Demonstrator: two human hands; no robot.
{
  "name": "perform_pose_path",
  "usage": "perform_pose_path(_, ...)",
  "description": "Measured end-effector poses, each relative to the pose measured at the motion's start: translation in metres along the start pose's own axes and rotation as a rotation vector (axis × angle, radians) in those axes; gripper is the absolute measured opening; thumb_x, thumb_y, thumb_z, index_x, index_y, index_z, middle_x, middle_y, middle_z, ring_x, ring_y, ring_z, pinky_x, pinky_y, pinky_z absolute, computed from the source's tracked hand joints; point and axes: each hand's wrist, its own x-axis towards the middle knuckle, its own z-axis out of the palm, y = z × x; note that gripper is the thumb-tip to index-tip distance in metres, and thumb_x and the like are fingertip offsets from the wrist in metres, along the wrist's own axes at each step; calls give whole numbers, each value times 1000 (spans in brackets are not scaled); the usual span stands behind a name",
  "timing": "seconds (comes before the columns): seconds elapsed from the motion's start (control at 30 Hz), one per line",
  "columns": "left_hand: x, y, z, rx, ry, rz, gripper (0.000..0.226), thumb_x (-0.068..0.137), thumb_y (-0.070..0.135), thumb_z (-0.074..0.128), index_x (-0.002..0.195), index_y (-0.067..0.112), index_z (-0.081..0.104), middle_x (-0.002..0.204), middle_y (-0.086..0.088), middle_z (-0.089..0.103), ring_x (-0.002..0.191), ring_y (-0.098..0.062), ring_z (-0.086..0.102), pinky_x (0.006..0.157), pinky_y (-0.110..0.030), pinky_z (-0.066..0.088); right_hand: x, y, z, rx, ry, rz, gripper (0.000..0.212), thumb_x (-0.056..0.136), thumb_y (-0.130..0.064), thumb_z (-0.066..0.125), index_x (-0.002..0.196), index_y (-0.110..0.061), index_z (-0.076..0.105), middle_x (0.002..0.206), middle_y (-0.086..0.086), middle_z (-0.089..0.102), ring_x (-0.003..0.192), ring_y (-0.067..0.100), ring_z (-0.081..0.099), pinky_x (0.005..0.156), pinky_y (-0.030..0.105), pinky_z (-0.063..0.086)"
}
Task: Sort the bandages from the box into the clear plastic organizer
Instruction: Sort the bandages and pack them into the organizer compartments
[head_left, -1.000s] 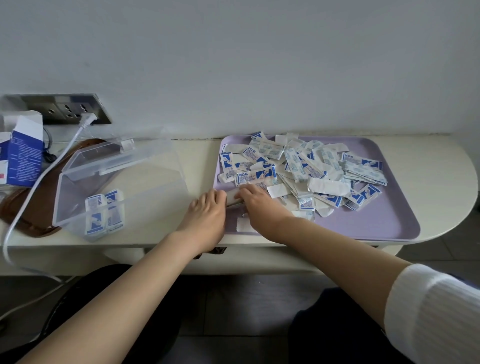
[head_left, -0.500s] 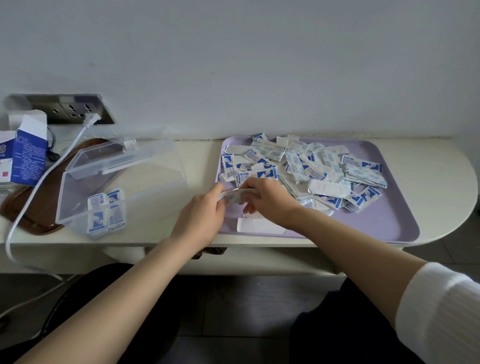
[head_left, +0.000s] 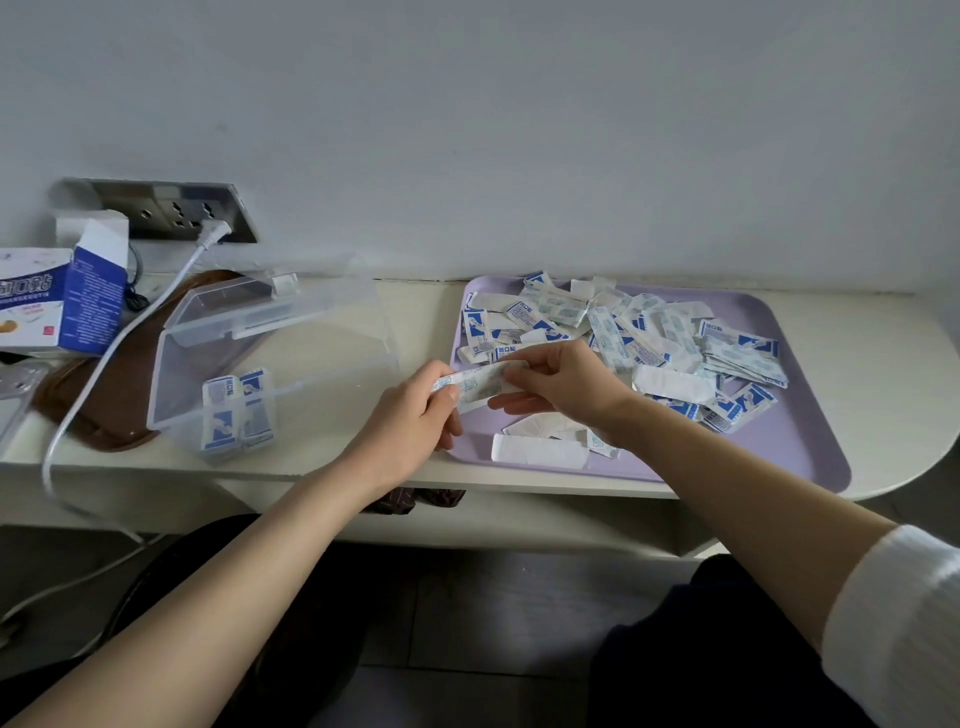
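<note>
Cream shelf (head_left: 415, 306) against white wall | our left hand (head_left: 410, 415) and right hand (head_left: 563, 384) each pinch an end of one wrapped bandage (head_left: 478, 384), held between them above the purple tray's (head_left: 800, 441) near-left corner | loose bandage pile (head_left: 649, 338) just beyond | clear organizer (head_left: 270, 353) at left, lid up, holds a few bandages

We count two hands (head_left: 410, 415), one clear organizer (head_left: 270, 358) at nine o'clock, one purple tray (head_left: 779, 447) at three o'clock, one box (head_left: 62, 301), bandages (head_left: 649, 338) too many to count.
</note>
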Motion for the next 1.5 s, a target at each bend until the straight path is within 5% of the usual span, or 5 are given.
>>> perform_pose_path(0.37,-19,1,-27,625,169,106,13,99,22,34,102,22,47,84,2,65,75,-30,57,64,-37,46,-10,-8,27,-781,-101,-224,24,94,-26,52,92,-10,69,85,5,71,80,23,64,79,37,51)
perform_pose_path(0.8,-61,-11,-77,860,196,411,42,58,-11,74,75,20,52,56,9,45,56,-15,36,52,-9,10,-29,-22,88,-791,-12,-515,30,87,-41,50,93,-20,71,82,-7,66,69,11,59,70,35,53)
perform_pose_path(0.97,-63,-26,-102,743,210,307,10,94,13,48,101,20,47,83,-1,53,80,-24,49,64,-32,38,-18,-40,107,-843,38,-558,15,88,-22,59,94,-18,73,84,1,70,71,18,62,71,41,52)
perform_pose_path(1.17,-62,-42,-150,864,470,369,26,81,-2,64,104,10,60,87,-7,67,87,-29,58,74,-40,36,7,-87,142,-911,63,-594,21,91,-24,55,83,-13,70,76,6,67,70,24,60,69,38,49)
perform_pose_path(1.5,-69,-74,-178,941,282,-163,35,98,34,39,128,16,40,132,-5,44,121,-28,37,97,-39,29,73,-102,190,-802,26,-27,33,80,-9,59,49,-20,56,32,-10,42,32,4,39,37,6,30)
